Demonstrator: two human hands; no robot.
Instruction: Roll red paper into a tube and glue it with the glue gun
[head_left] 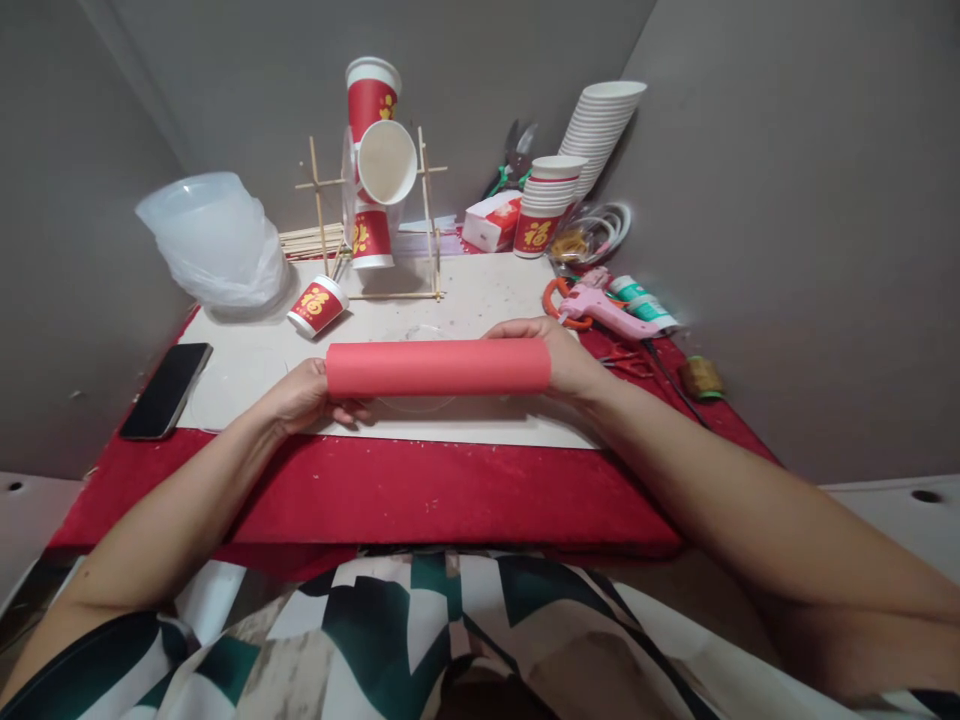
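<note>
Got one red paper roll [439,368] held sideways between both hands, over the white board [491,290].
Left hand [304,395] is curled round the left end; right hand [571,362] grips the right end, fingers behind it. Also around: one stick frame [390,296] with three paper cups [387,162] visible, one loose tilted cup [318,307], two cup stacks [550,200], one phone [166,392]. Roll blocks some of the board, btw.

- The paper [439,368] is between the left hand [304,392] and right hand [574,368], above the board [491,295].
- The phone [166,390] lies left of the left hand.
- Ahead of this hand, one cup [319,306] is near and the bag [214,245] is farther left.
- Beyond the right hand, to its right, lies the glue gun [609,312]; farther right, the spool [703,378].
</note>
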